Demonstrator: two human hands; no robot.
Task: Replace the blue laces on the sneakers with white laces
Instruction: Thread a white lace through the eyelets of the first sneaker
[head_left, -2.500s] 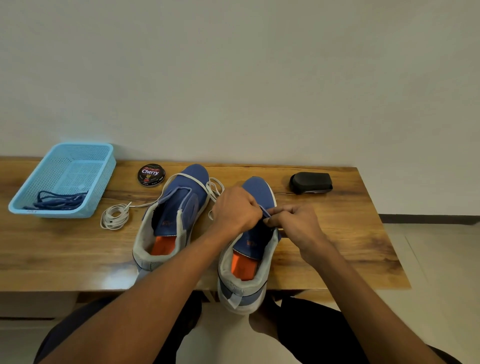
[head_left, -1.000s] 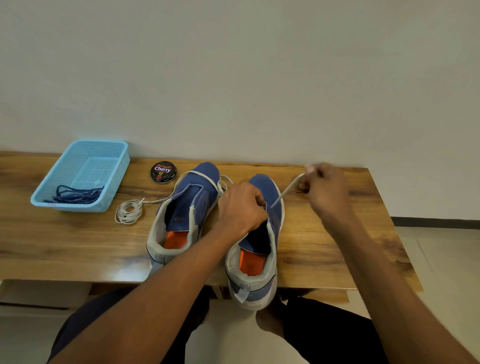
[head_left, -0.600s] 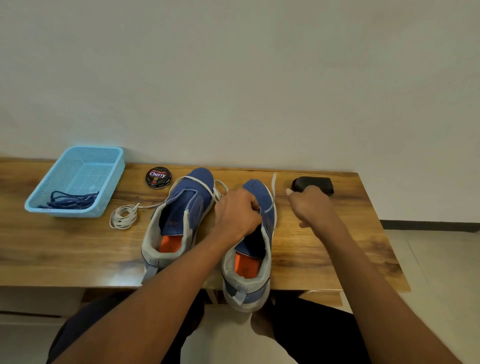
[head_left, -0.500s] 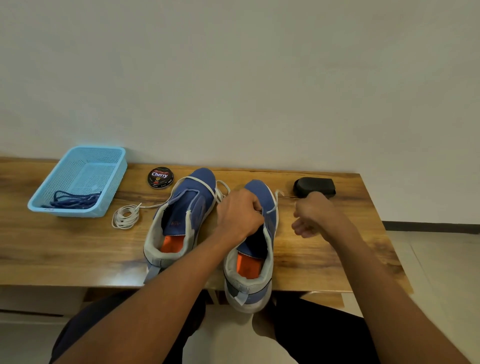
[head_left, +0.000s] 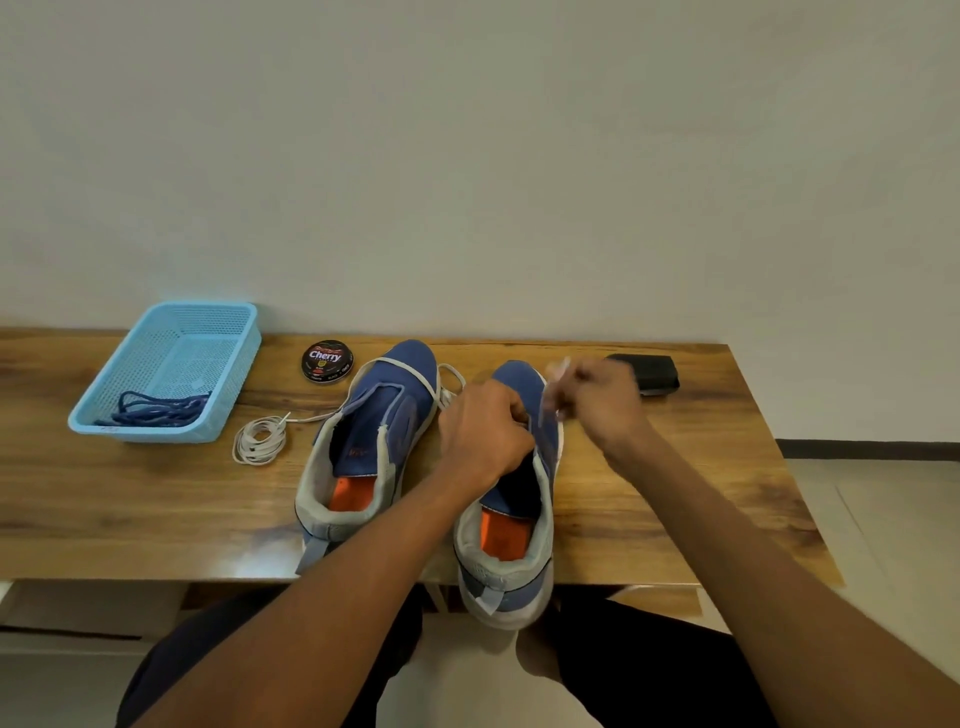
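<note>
A: While your left hand (head_left: 485, 434) sits curled over the tongue of the right-hand sneaker (head_left: 511, 499) at centre frame, what is it gripping?

B: Your fingers (head_left: 511, 415) are bent tight at the eyelets, but I cannot tell from here whether they pinch lace or cloth. Your right hand (head_left: 602, 400) is just right of that toe, with its fingers pinching a blurred white lace (head_left: 551, 387) that runs down to the shoe's right edge.

A: And the other shoe?

B: Your left-hand sneaker (head_left: 371, 441) lies beside it, toe toward the wall, with one white band across the toe. A second white lace (head_left: 260, 441) lies coiled on the desk (head_left: 130, 499) just left of that shoe, with a strand leading to it.

A: Where are the blue ones?

B: You have the blue laces (head_left: 156, 410) bunched in the near end of the light blue basket (head_left: 171, 371) at the left of the frame. A round black tin (head_left: 327, 361) marked Cherry stands between the basket and the left-hand sneaker's toe. A black block (head_left: 652, 374) lies behind your right hand, near the desk's far right corner.
</note>
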